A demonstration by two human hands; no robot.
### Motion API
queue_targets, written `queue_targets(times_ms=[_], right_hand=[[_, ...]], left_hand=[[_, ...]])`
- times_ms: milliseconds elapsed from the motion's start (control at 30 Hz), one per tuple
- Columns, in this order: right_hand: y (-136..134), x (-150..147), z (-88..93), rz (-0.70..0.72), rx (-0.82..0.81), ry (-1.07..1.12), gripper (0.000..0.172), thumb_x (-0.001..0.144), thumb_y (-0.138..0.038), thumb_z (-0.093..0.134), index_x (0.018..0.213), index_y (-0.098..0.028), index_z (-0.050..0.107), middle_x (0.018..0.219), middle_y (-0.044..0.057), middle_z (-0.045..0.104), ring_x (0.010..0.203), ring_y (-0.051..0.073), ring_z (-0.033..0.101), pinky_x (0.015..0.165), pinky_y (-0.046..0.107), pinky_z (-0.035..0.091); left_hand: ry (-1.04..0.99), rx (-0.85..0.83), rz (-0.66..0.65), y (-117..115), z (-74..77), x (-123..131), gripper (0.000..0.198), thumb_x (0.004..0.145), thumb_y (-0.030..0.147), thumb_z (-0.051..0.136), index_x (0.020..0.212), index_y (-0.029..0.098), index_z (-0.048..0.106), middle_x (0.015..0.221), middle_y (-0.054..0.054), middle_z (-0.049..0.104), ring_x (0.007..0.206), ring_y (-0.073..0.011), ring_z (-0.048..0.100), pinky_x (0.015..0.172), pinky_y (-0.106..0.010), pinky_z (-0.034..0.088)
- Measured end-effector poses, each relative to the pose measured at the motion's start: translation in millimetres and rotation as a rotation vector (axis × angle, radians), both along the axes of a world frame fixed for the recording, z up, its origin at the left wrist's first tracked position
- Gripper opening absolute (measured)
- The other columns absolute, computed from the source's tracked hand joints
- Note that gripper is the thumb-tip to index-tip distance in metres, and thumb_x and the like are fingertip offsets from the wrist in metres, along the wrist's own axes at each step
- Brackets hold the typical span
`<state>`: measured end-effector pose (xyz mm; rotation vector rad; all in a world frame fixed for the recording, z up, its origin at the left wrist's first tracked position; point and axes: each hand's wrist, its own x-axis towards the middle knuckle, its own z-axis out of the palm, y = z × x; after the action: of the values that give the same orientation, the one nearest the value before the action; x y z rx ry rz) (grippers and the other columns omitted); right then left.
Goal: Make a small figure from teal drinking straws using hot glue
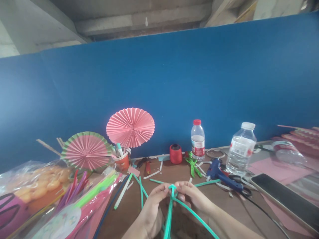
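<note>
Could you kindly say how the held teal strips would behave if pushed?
The teal strips are probably light, being thin. They likely bend easily, given their folded top, yet may keep some stiffness, as free lengths run fairly straight.

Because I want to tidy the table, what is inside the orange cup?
Pen-like items stand in the orange cup, tops showing above its rim; their lower ends, and anything deeper, are hidden.

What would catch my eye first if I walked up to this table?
Probably the round pink pleated fan, standing out against the blue partition, with a green-edged fan lower on its left. Then perhaps the bright green strips, pinched between the left hand and right hand at front centre.
</note>
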<state>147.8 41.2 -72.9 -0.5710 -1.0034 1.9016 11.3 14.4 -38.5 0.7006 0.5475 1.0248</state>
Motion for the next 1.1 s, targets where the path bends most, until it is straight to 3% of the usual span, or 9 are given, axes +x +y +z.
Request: queue_targets(times_ms=[267,700,933,1100], right_hand=[[-1.0,2.1,4.2,0.045,-0.014,-0.016,0.029,0.069,-0.037,0.062,0.063,-0.009,0.061,0.040,-0.007,0.042,0.028,0.001,0.029,0.027,0.015,0.019],[-1.3,2.7,0.3,0.067,-0.015,-0.058,0.027,0.074,-0.036,0.058,0.064,-0.011,0.064,0.041,-0.008,0.037,0.029,0.002,0.028,0.027,0.015,0.022],[-1.5,1.6,2.4,0.030,-0.002,-0.077,0.030,0.072,-0.038,0.059,0.057,-0.013,0.057,0.041,-0.009,0.036,0.029,0.003,0.028,0.028,0.015,0.022],[-4.5,-0.3,8.4,-0.132,0.063,-0.099,0.025,0.067,-0.034,0.066,0.063,-0.016,0.050,0.048,-0.008,0.044,0.037,0.003,0.035,0.036,0.014,0.027]], left_hand=[[-0.084,-0.046,-0.101,0.9,-4.9,-2.8,0.023,0.083,0.020,0.045,0.076,0.009,0.064,0.067,-0.012,0.070,0.068,-0.0235,0.066,0.071,-0.036,0.045],[-0.028,-0.092,-0.048,-0.6,-3.4,0.7,0.021,0.081,0.016,0.047,0.071,0.009,0.065,0.068,-0.012,0.070,0.073,-0.0241,0.065,0.074,-0.035,0.044],[-0.037,-0.137,-0.027,0.0,-5.9,-0.1,0.018,0.079,0.019,0.051,0.071,0.010,0.065,0.063,-0.009,0.068,0.062,-0.0202,0.064,0.066,-0.030,0.044],[0.091,-0.231,0.137,6.1,-14.8,-6.5,0.009,0.074,0.021,0.060,0.070,0.013,0.063,0.057,-0.002,0.064,0.050,-0.0130,0.057,0.053,-0.024,0.040]])
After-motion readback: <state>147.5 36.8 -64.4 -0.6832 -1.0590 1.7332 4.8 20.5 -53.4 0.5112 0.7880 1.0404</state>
